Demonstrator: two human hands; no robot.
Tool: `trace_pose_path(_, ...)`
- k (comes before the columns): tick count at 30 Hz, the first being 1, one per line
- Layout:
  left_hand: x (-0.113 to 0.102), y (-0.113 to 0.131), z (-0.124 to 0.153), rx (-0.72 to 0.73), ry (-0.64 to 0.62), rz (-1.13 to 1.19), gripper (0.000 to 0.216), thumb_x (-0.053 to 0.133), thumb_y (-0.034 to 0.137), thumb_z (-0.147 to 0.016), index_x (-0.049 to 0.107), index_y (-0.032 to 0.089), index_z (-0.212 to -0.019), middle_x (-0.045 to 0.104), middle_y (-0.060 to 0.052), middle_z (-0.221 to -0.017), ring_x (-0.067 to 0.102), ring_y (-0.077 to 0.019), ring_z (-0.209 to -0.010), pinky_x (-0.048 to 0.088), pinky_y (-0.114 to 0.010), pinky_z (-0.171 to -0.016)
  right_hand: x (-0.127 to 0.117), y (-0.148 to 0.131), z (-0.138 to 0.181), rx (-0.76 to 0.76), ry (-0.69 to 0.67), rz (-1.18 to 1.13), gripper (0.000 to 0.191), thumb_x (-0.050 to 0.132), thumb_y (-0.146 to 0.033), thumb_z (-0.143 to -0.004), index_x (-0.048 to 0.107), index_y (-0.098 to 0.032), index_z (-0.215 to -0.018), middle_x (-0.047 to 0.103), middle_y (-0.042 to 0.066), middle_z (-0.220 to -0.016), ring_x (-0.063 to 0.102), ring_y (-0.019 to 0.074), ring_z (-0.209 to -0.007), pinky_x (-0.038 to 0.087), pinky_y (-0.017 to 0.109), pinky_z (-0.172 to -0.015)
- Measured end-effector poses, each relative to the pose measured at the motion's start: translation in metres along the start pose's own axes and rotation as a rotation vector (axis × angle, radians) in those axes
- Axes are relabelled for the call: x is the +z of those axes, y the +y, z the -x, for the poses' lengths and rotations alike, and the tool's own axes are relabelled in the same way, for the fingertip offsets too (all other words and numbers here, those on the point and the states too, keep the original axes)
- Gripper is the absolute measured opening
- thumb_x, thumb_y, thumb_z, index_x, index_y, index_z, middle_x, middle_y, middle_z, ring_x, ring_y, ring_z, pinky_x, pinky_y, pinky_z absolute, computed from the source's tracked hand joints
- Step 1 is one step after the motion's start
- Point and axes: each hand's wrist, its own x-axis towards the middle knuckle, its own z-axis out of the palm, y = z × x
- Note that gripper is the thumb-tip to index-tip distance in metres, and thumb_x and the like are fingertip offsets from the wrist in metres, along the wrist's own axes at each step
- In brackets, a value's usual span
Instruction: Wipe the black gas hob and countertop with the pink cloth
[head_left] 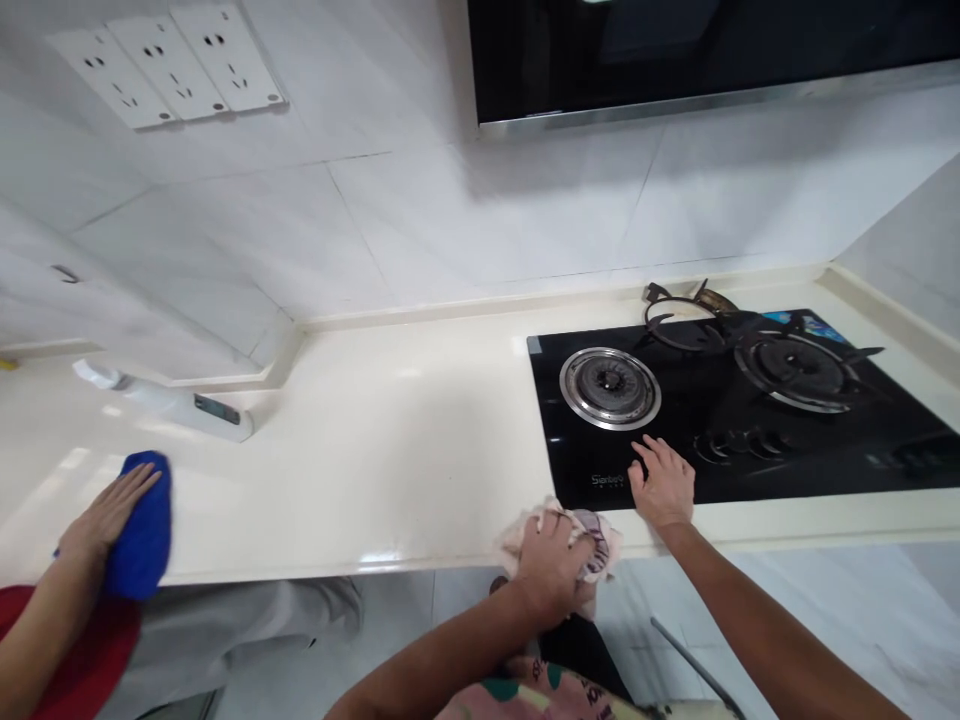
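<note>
My left hand is closed around a crumpled pale rag with a printed pattern, pressing it on the front edge of the cream stone countertop. My right hand lies with spread fingers on the black glass gas hob, close to its front edge. Just above those fingers sits the bare steel left burner. A cast-iron pan support stands behind it, and the right burner keeps its grate. Control knobs lie right of my right hand.
At the left, a co-worker's hand in a red sleeve presses a blue cloth on the counter. A white cordless appliance with a display lies at the back. White tiles, a wall socket panel and a black range hood stand above.
</note>
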Motion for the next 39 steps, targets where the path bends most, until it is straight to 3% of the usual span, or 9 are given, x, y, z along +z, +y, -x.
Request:
trace_pose_path(2, -0.002, 0.000, -0.011, 0.053, 0.002, 0.081, 0.050, 0.074, 0.056, -0.081, 0.070, 0.027, -0.122, 0.064, -0.012, -0.119, 0.054, -0.0329, -0.109, 0.042, -0.050, -0.091, 0.000, -0.001, -0.001, 0.001, 0.005, 0.003, 0.037, 0.047, -0.026, -0.094, 0.068, -0.021, -0.124, 0.065, 0.010, -0.141, 0.051, 0.0288, -0.137, 0.035, 0.047, -0.112)
trace_pose_path(5, -0.022, -0.008, -0.021, -0.021, 0.112, 0.175, 0.044, 0.075, 0.050, -0.080, 0.071, 0.027, -0.117, 0.065, -0.010, -0.112, 0.055, -0.0289, -0.103, 0.043, -0.046, -0.089, 0.001, -0.003, -0.001, 0.009, 0.006, 0.010, 0.035, 0.046, -0.027, -0.096, 0.068, -0.021, -0.123, 0.066, 0.010, -0.140, 0.052, 0.0284, -0.137, 0.035, 0.047, -0.111)
trace_pose_path(8, -0.053, -0.011, -0.038, -0.071, 0.260, 0.184, 0.047, 0.072, 0.046, -0.083, 0.069, 0.026, -0.125, 0.063, -0.012, -0.123, 0.054, -0.0315, -0.113, 0.043, -0.047, -0.093, 0.001, -0.001, -0.002, 0.011, -0.003, 0.014, 0.036, 0.046, -0.027, -0.096, 0.068, -0.021, -0.124, 0.065, 0.010, -0.142, 0.050, 0.0286, -0.139, 0.035, 0.047, -0.112)
trace_pose_path(11, -0.070, -0.011, -0.063, -0.022, 0.297, 0.099, 0.064, 0.071, 0.053, -0.085, 0.059, 0.030, -0.144, 0.052, -0.014, -0.147, 0.046, -0.0382, -0.132, 0.040, -0.053, -0.101, -0.001, 0.001, -0.001, -0.016, -0.028, 0.012, 0.039, 0.049, -0.024, -0.093, 0.067, -0.021, -0.127, 0.064, 0.011, -0.143, 0.049, 0.0283, -0.140, 0.036, 0.046, -0.110)
trace_pose_path(16, -0.048, -0.045, -0.067, -0.091, 0.298, -0.029, 0.085, 0.069, 0.065, -0.087, 0.040, 0.033, -0.160, 0.035, -0.017, -0.167, 0.034, -0.0460, -0.147, 0.033, -0.063, -0.110, -0.001, 0.001, -0.002, -0.013, -0.025, 0.015, 0.039, 0.048, -0.021, -0.093, 0.067, -0.022, -0.127, 0.065, 0.010, -0.142, 0.051, 0.0282, -0.138, 0.035, 0.046, -0.109)
trace_pose_path(19, -0.038, -0.087, -0.041, -0.253, 0.310, -0.097, 0.068, 0.068, 0.057, -0.092, 0.051, 0.032, -0.153, 0.042, -0.018, -0.164, 0.040, -0.0422, -0.147, 0.035, -0.061, -0.111, 0.002, 0.000, -0.002, -0.002, -0.021, 0.011, 0.040, 0.046, -0.019, -0.093, 0.067, -0.022, -0.127, 0.064, 0.010, -0.143, 0.049, 0.0277, -0.140, 0.034, 0.046, -0.111)
trace_pose_path(25, -0.055, -0.155, 0.003, -0.507, 0.298, -0.267, 0.045, 0.056, 0.036, -0.100, 0.061, 0.028, -0.144, 0.047, -0.017, -0.161, 0.041, -0.0373, -0.149, 0.035, -0.063, -0.114, 0.000, 0.000, -0.003, -0.006, -0.023, -0.024, 0.041, 0.044, -0.016, -0.093, 0.067, -0.022, -0.126, 0.065, 0.009, -0.142, 0.050, 0.0271, -0.139, 0.035, 0.046, -0.110)
trace_pose_path(32, -0.036, -0.158, 0.006, -0.614, 0.224, -0.272, 0.060, 0.044, 0.044, -0.104, 0.046, 0.017, -0.157, 0.030, -0.022, -0.169, 0.026, -0.0397, -0.158, 0.025, -0.064, -0.121, -0.003, -0.005, -0.004, 0.024, -0.013, -0.093, 0.036, 0.040, -0.023, -0.099, 0.070, -0.021, -0.119, 0.068, 0.010, -0.137, 0.051, 0.0279, -0.137, 0.034, 0.047, -0.110)
trace_pose_path(39, -0.038, -0.163, 0.007, -0.622, 0.224, -0.264, 0.059, 0.044, 0.045, -0.103, 0.049, 0.020, -0.156, 0.031, -0.019, -0.170, 0.027, -0.0368, -0.158, 0.024, -0.061, -0.122, -0.017, -0.023, -0.023, 0.087, -0.055, -0.164, 0.043, 0.035, -0.033, -0.101, 0.070, -0.019, -0.121, 0.065, 0.015, -0.133, 0.050, 0.0336, -0.133, 0.036, 0.054, -0.106)
